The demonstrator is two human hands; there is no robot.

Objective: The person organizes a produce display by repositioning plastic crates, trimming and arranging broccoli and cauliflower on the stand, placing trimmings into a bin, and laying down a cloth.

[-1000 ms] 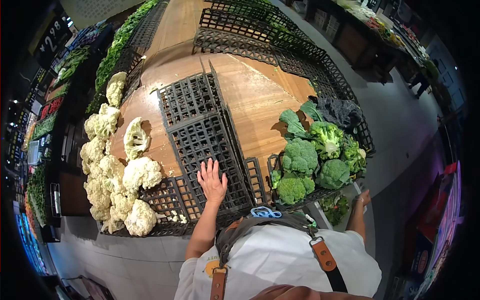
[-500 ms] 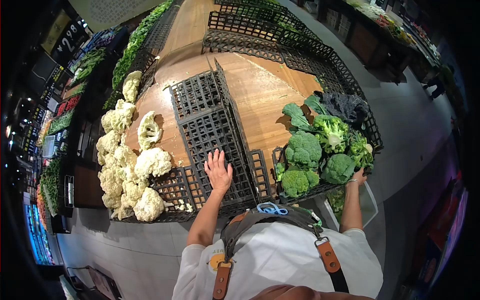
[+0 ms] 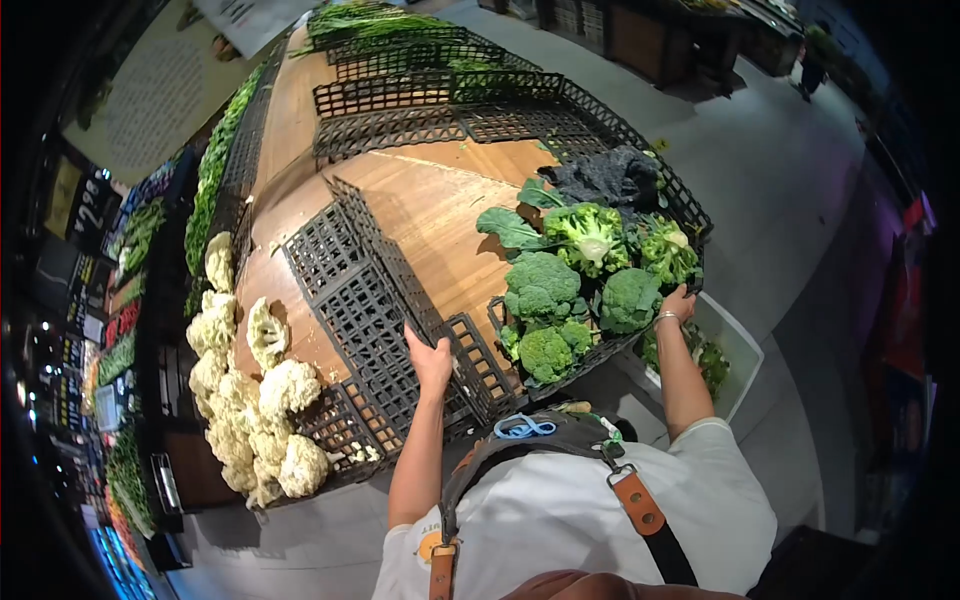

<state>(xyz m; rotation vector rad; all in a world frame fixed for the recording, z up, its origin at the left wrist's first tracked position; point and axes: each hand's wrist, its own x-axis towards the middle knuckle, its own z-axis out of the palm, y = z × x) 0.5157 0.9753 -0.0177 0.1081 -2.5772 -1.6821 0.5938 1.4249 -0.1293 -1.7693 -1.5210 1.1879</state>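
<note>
The long black grid (image 3: 368, 318) slants forward-left from the nearer left hand (image 3: 431, 364), thumb apart, the right hand (image 3: 678, 304) beside the broccoli (image 3: 542, 285), both grips unclear

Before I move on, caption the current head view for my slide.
Left hand at the black plastic grates, right hand beside the broccoli, cauliflower heaped to the left.

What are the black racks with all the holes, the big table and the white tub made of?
The black racks look like hard, dull plastic: their bars are thin, even and all one colour. The table seems to be wood, or a board made to look like it: brown, streaky and slightly shiny. The white tub is probably plastic, with a pale, plain wall.
</note>
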